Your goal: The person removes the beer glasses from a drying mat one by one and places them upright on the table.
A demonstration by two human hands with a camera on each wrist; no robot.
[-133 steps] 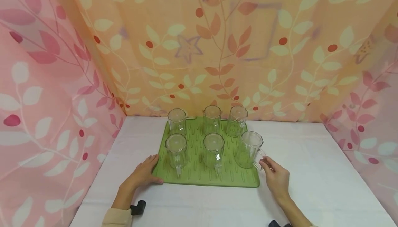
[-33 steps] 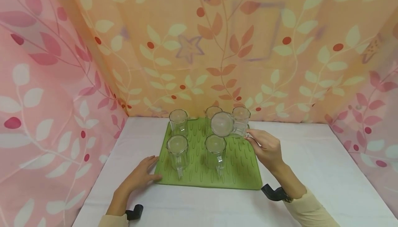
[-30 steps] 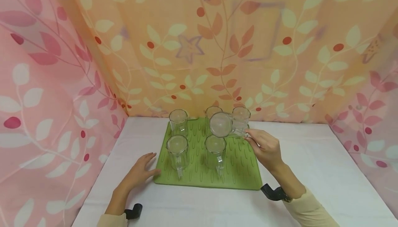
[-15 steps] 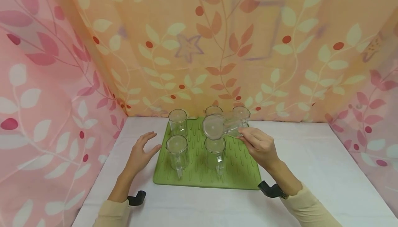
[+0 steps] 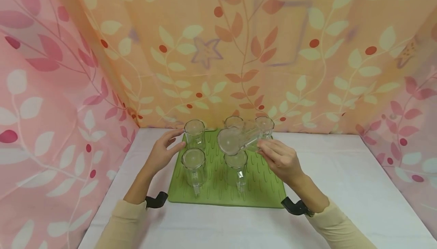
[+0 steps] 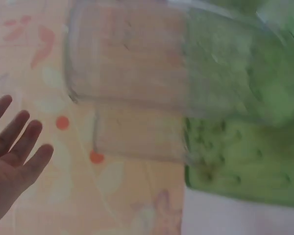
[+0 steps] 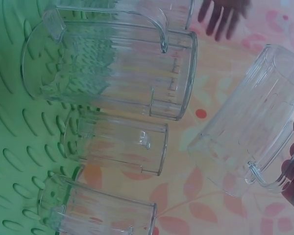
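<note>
My right hand [image 5: 281, 162] grips the handle of a clear glass mug [image 5: 229, 141], holding it tilted above the green ribbed mat [image 5: 263, 190]. In the right wrist view this held mug [image 7: 245, 122] slants off to the right, apart from the standing ones. Fingers spread, my left hand [image 5: 162, 153] is at the back left mug [image 5: 194, 135], fingertips right by its side. A front left mug [image 5: 194, 167] and a front middle mug [image 5: 235, 173] stand on the mat with handles toward me. Blurred mugs fill the top of the left wrist view, beside my spread left fingers [image 6: 27, 142].
Behind the held mug stand a back middle mug [image 5: 233, 121] and a back right mug [image 5: 266, 123], partly covered by it. White cloth [image 5: 327, 165] surrounds the mat. A patterned orange curtain [image 5: 218, 71] rises behind, with pink curtains [image 5: 51, 127] at the sides.
My right hand has lifted the front right mug off the mat, tipped it and carried it left. The left hand has left the mat's left edge and moved forward to the back left mug.
</note>
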